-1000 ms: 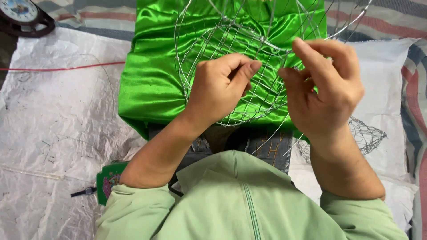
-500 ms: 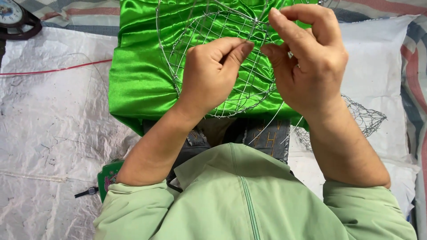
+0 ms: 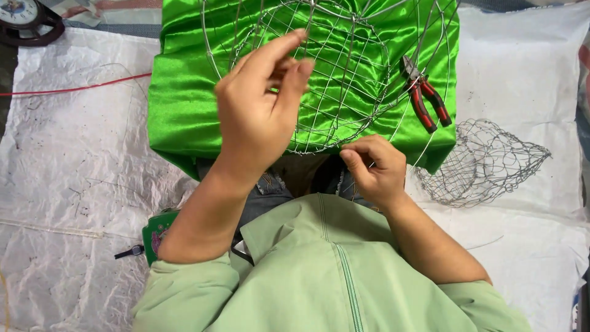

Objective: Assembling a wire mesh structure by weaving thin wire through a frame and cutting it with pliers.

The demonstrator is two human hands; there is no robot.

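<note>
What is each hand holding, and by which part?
Right hand pinches the wire frame at its near lower rim. Left hand pinches among its mesh wires; exact grip unclear.

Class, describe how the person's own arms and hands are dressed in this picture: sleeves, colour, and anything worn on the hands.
Both arms wear light green sleeves pushed up towards the elbows, leaving the forearms bare; they belong to a light green zip-front jacket. The left hand and the right hand are bare, with no gloves. No ring, watch or bracelet shows.
</note>
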